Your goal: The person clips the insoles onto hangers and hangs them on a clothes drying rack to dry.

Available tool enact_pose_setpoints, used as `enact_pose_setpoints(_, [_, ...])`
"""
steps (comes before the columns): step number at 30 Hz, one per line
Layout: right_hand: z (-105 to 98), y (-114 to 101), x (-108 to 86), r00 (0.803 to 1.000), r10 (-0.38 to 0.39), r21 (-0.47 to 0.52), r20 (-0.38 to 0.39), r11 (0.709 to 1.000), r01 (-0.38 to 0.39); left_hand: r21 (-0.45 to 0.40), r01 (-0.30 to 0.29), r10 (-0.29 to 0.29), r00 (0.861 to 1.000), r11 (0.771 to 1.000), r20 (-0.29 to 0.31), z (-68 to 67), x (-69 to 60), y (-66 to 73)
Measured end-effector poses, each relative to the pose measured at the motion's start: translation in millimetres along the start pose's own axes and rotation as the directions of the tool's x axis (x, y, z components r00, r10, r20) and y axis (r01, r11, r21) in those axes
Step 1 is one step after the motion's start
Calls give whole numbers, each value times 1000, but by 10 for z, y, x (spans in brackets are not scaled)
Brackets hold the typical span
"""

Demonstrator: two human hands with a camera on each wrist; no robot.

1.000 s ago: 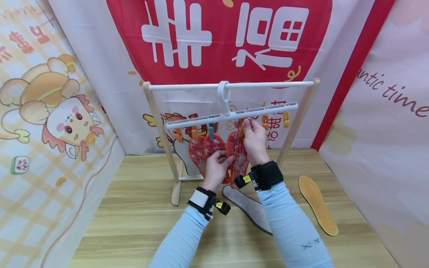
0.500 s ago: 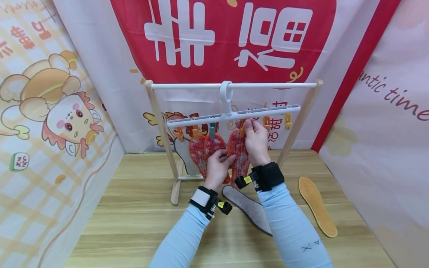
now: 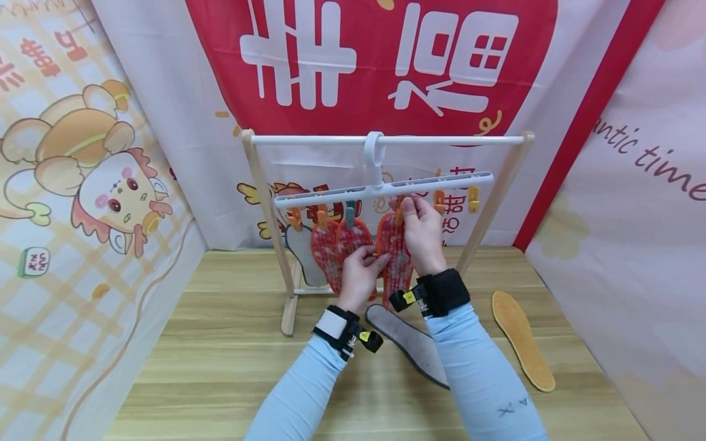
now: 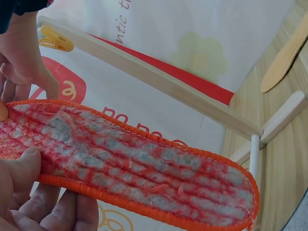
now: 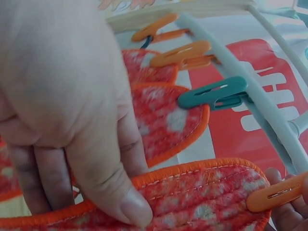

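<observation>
A red patterned insole with orange edging hangs below the white hanger. My left hand pinches its side edge, thumb on the front face and fingers behind. At the insole's top end, my right hand holds an orange clothespin, which overlaps the insole's edge. To the left hang two more red insoles, one under a teal clothespin and one under an orange clothespin. A grey insole hangs at the far left. My left hand partly covers the middle red insole.
The hanger hooks over the white bar of a wooden-legged rack and tilts up to the right. A yellow clothespin hangs at its right end. On the wooden table lie a grey insole and a tan insole.
The head view has shifted slightly, so the scene sits a little farther right. Both hands keep the same hold on the insole and the clothespin.
</observation>
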State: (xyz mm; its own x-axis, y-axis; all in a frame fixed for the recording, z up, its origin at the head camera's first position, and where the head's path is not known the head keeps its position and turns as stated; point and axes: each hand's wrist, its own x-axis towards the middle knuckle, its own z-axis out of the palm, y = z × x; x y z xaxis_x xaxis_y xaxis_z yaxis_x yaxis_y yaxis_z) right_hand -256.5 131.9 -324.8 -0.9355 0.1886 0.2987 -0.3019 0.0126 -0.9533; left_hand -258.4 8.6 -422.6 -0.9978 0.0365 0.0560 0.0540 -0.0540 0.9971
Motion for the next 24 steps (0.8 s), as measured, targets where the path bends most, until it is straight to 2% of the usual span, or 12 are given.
enact_pose_setpoints(3, [-2, 4, -17, 1000, -8, -85, 5, 996, 8, -13, 25, -25, 1000, 1000, 16, -9, 13, -12])
enact_pose_setpoints(6, [-4, 16, -27, 1000, -20, -113, 14, 993, 22, -36, 42, -41, 999, 998, 33, -26, 20, -20])
enact_pose_setpoints(12, [-17, 43, -39, 999, -45, -117, 17, 992, 46, -37, 34, -32, 998, 999, 47, -41, 43, -46])
enact_pose_setpoints(24, [-84, 66, -47, 999, -34, -98, 17, 995, 36, 15, 10, -11, 999, 1000, 47, -24, 49, -76])
